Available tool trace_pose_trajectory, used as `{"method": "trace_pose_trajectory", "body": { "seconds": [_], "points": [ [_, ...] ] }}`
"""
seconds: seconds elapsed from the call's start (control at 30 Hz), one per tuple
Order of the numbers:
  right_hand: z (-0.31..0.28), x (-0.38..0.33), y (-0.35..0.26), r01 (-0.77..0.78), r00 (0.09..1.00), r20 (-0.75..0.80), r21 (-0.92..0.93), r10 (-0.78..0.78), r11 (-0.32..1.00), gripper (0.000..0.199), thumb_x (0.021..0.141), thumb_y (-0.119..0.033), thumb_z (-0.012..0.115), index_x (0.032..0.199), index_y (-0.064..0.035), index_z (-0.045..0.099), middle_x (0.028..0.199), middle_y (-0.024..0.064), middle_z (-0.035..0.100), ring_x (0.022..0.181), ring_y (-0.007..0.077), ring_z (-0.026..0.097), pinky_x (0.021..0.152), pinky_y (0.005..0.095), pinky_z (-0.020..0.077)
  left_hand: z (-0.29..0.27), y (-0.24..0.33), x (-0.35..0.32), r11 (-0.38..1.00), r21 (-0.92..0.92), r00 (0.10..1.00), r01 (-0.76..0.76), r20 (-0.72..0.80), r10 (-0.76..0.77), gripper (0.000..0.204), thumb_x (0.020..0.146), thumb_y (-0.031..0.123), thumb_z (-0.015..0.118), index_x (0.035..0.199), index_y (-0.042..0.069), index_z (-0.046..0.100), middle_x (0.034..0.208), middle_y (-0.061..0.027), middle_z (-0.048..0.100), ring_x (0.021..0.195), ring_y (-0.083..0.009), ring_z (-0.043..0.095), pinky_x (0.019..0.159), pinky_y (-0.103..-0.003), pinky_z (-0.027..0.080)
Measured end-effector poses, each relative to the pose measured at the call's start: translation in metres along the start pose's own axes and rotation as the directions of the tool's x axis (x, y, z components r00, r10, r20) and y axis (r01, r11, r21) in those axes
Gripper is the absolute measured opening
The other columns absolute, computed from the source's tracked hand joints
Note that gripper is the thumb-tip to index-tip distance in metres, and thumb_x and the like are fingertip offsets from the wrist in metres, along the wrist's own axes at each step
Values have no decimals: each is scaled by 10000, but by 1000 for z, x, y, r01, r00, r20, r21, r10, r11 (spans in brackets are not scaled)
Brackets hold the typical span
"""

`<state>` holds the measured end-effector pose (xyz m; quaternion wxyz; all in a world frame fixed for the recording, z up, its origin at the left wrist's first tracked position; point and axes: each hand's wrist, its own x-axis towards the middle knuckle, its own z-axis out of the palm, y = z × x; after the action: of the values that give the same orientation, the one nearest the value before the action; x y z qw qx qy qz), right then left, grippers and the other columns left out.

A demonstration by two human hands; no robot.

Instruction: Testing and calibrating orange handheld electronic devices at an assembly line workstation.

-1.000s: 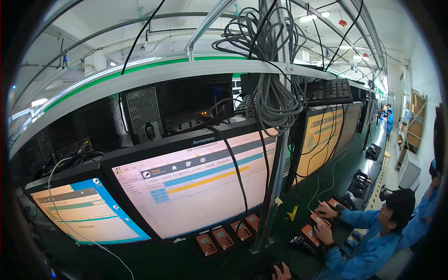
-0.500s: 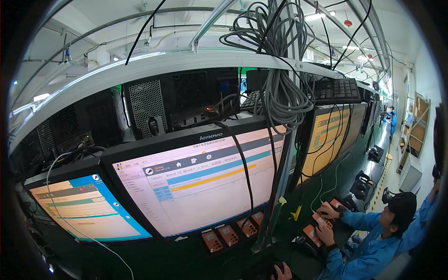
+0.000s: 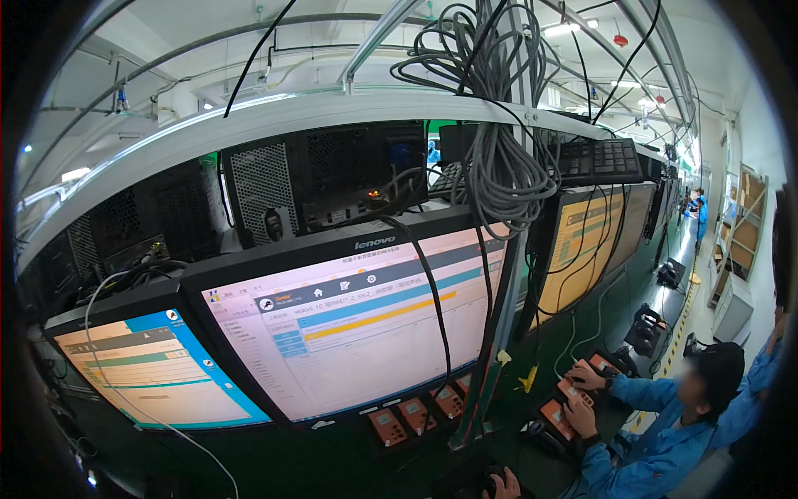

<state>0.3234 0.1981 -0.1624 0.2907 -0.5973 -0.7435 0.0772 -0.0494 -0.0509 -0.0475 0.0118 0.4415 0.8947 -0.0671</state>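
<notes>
At the lower edge, part of my right hand (image 3: 502,484) shows, its fingers bent around a dark object (image 3: 477,481) whose kind I cannot make out. My left hand is out of sight. Below the large monitor (image 3: 357,333) lies a row of orange handheld devices with small screens, among them a near one (image 3: 386,427), a middle one (image 3: 416,415) and a farther one (image 3: 449,402). My right hand is apart from them, on their near right side. A yellow bar crosses the page on the large monitor.
A second monitor (image 3: 158,366) stands left, with a white cable before it. Computer towers (image 3: 262,187) and a keyboard (image 3: 598,161) sit on the shelf above. Coiled grey cables (image 3: 507,179) hang by the metal post. At right, a co-worker in blue (image 3: 657,424) handles orange devices (image 3: 557,416).
The row of orange devices has shifted slightly right and away from me. My right hand stays in nearly the same place at the lower edge.
</notes>
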Motion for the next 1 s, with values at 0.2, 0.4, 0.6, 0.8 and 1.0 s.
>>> {"method": "trace_pose_trajectory", "body": {
  "seconds": [0.2,0.4,0.6,0.8,1.0],
  "points": [
    [3,-1,-2,-7,1000,-23,9,7,1000,555,829,-269,650,1322,-96,464,1442,243,349,1282,449,383,1081,500,345,3,7,2,1000,9,1000,-18,16,18,547,963,459,456,1413,152,406,1521,-133,308,1378,-286,334,1149,-480,253],
    [-1,2,-6,22,999,-37,-7,-22,1000,558,825,-258,653,1323,-89,465,1435,255,356,1273,457,392,1070,507,354,-4,15,-5,999,40,999,-32,43,30,545,967,458,451,1419,158,403,1524,-126,306,1376,-280,339,1150,-472,260],
    [-5,6,-5,25,999,-40,-15,-25,1000,562,821,-248,656,1323,-82,465,1428,266,364,1263,464,401,1058,514,362,-15,23,-10,996,78,997,-48,60,44,543,971,457,445,1425,163,399,1526,-120,305,1373,-273,344,1150,-464,267],
    [-2,4,-2,32,999,-29,-20,-33,999,566,817,-238,660,1323,-75,466,1421,278,371,1253,472,410,1047,521,371,-39,31,-15,990,121,996,-75,65,67,541,975,456,440,1431,169,395,1529,-113,303,1371,-267,349,1151,-455,275],
    [4,0,-1,49,998,-34,-25,-50,998,567,815,-231,662,1323,-71,467,1414,287,378,1247,477,416,1038,527,376,-36,37,-25,986,147,997,-79,26,76,545,980,456,430,1441,168,386,1536,-110,290,1374,-257,344,1157,-443,272]
  ]
}}
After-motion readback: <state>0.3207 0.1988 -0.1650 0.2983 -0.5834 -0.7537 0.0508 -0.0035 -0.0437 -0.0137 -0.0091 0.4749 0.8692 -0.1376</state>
